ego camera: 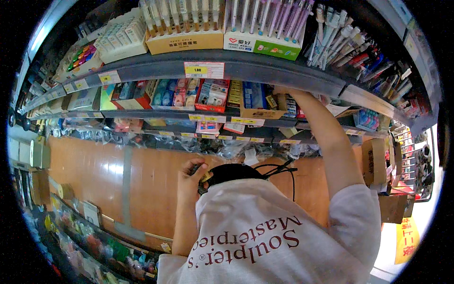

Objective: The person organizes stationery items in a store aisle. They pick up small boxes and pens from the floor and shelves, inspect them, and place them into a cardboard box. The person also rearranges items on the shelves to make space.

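Note:
My left hand [191, 174] is raised in front of my body, its fingers curled around a small yellow-and-dark item [206, 176] whose kind I cannot make out. My right arm stretches forward to the middle shelf. There my right hand [282, 89] reaches over an open cardboard box [262, 113], with its fingers hidden under the shelf above. Inside that box lie blue packs [252, 96] and a small yellow-and-black pack [271, 102]. Just right of the box sit small stacked packs [291, 107], partly behind my forearm.
The upper shelf edge [244, 65] overhangs my right hand. On it stand pen display boxes [184, 44] and bundled pens [330, 39]. A red box [212, 95] sits left of the cardboard one. Plastic-wrapped goods [227, 147] hang below, and cartons [374, 159] stand at right.

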Motion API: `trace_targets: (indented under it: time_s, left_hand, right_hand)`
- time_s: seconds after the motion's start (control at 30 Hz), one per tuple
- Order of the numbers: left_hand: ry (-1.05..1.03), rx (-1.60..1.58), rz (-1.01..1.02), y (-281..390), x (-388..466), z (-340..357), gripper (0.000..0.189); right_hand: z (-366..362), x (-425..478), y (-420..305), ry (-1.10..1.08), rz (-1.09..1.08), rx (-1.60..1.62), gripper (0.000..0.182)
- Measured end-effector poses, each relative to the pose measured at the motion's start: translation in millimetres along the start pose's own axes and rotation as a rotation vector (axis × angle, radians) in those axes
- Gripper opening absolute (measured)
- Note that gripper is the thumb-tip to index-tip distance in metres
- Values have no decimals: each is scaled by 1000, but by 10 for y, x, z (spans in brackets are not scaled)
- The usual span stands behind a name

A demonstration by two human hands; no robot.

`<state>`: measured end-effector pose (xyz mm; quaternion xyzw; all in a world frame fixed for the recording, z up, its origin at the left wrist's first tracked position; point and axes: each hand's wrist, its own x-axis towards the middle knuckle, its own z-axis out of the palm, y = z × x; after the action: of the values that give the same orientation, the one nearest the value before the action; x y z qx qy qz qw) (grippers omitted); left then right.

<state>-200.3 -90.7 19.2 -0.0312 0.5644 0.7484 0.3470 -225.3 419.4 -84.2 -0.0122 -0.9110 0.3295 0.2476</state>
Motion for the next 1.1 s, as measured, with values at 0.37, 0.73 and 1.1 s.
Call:
trace_targets:
  time_s: [0.37,0.73,1.1]
  left_hand:
    - [-51,36,-51,-21,40,-2,12]
    - [-236,-833,-228,13,385,158,31]
    - [-389,-932,-261,-48,481,541,42]
  right_hand:
    - [-309,99,-1416,-263,330,-555,39]
    - [-283,-217,-1582,-63,157,-791,34]
    - [227,-582,-3356,-247,55,180,31]
